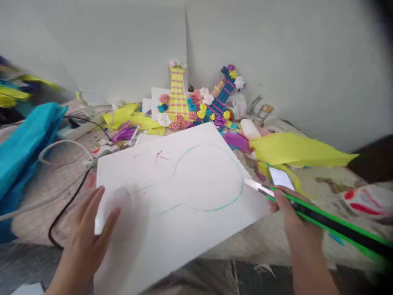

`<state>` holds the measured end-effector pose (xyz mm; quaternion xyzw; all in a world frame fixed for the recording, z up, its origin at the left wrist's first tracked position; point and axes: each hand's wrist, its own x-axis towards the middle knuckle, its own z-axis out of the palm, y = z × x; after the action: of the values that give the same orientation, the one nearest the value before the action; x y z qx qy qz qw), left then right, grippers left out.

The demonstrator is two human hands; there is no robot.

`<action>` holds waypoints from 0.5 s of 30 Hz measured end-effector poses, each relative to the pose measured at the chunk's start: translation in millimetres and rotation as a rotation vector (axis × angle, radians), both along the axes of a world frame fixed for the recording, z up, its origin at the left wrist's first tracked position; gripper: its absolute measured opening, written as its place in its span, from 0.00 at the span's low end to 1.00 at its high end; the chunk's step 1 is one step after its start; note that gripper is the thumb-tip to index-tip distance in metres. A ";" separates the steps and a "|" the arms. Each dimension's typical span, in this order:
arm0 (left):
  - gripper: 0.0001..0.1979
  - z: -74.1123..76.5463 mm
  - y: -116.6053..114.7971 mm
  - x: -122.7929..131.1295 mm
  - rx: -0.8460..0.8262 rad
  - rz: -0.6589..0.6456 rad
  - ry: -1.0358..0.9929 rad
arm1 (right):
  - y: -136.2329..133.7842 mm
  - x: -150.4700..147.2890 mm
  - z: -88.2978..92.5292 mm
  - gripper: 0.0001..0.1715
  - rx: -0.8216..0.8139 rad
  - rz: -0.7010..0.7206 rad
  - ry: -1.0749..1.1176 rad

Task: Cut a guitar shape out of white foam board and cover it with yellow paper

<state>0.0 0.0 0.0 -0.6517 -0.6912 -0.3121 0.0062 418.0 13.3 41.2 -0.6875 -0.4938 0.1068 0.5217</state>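
A large white board lies tilted in front of me. On it is a thin green outline, a rounded shape narrowing into a neck toward the left. My right hand grips a green and black utility knife. The knife's pale blade points left, its tip at the right side of the outline; whether it cuts into the board I cannot tell. My left hand is at the board's left edge, fingers spread and holding nothing. Its shadow falls on the board.
Two decorated paper shapes, one yellow and one blue, stand against the wall. Yellow paper and a phone lie to the right. Blue paper and a black cable are at left.
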 end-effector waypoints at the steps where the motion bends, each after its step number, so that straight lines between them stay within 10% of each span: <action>1: 0.31 -0.7 1.5 -3.0 0.023 -0.013 0.009 | 10.9 5.4 4.4 0.13 0.002 0.049 -0.007; 7: 0.31 0.6 29.0 -17.6 0.039 -0.057 0.105 | 90.5 16.8 17.4 0.18 -0.063 0.319 -0.060; 15: 0.32 9.4 59.6 -39.2 -0.355 0.028 0.145 | 179.0 -11.3 -4.1 0.23 -0.106 0.501 -0.083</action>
<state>-39.2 59.6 9.4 -0.6536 -0.7422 -0.1375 -0.0546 406.7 192.3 37.1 -0.5739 -0.6631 0.2301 0.4218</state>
